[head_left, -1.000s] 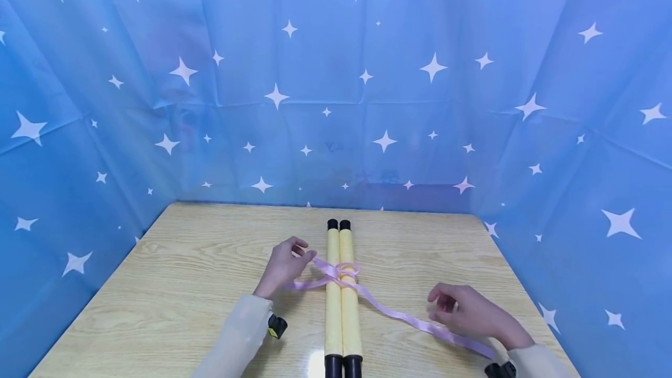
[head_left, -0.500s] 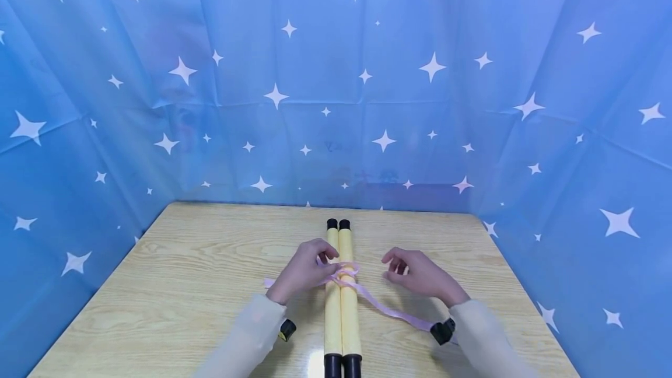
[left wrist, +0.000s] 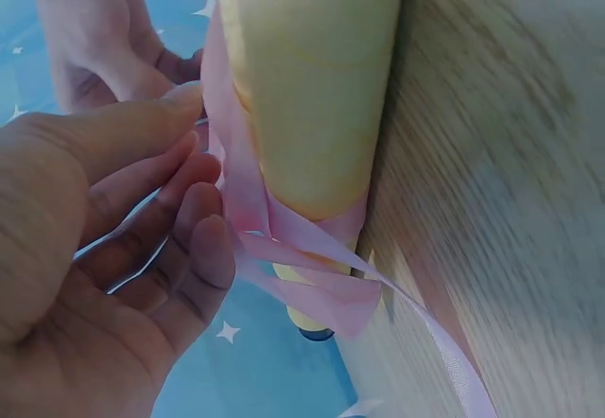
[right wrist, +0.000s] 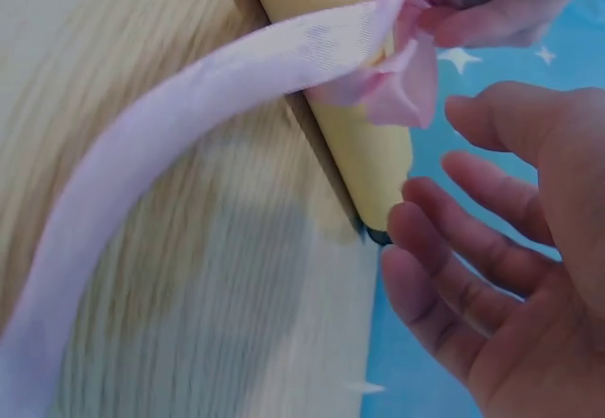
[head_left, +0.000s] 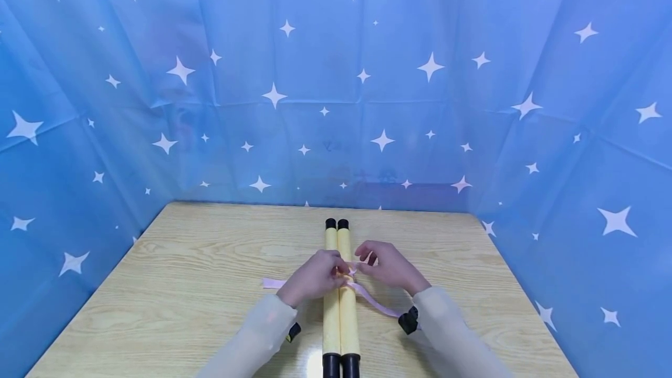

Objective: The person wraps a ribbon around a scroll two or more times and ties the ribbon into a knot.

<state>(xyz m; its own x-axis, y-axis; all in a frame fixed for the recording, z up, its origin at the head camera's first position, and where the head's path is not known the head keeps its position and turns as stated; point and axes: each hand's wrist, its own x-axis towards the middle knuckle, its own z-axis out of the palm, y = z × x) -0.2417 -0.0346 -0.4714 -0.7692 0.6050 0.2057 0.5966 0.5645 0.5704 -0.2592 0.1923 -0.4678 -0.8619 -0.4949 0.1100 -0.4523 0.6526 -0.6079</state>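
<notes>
Two yellow rolled scrolls with black ends, a left scroll (head_left: 331,325) and a right scroll (head_left: 349,326), lie side by side, pointing away from me. A pink ribbon (head_left: 374,301) wraps around them, with loops bunched on top. My left hand (head_left: 317,276) is over the left scroll and pinches the ribbon between thumb and fingers; the left wrist view shows the ribbon (left wrist: 236,172) at those fingertips. My right hand (right wrist: 529,238) is just right of the bunched loops, its fingers loosely bent and apart, holding nothing. One ribbon tail (right wrist: 180,111) trails to the right.
The scrolls lie on a wood-grain table (head_left: 210,284). Another ribbon end (head_left: 273,283) sticks out left of the left hand. A blue curtain (head_left: 336,74) with white stars stands behind the table and on both sides. Black wrist cameras (head_left: 408,319) sit below the sleeves.
My right hand has come left from the table's right side to the ribbon loops. My left hand has moved right, over the scrolls, still with ribbon in its fingers.
</notes>
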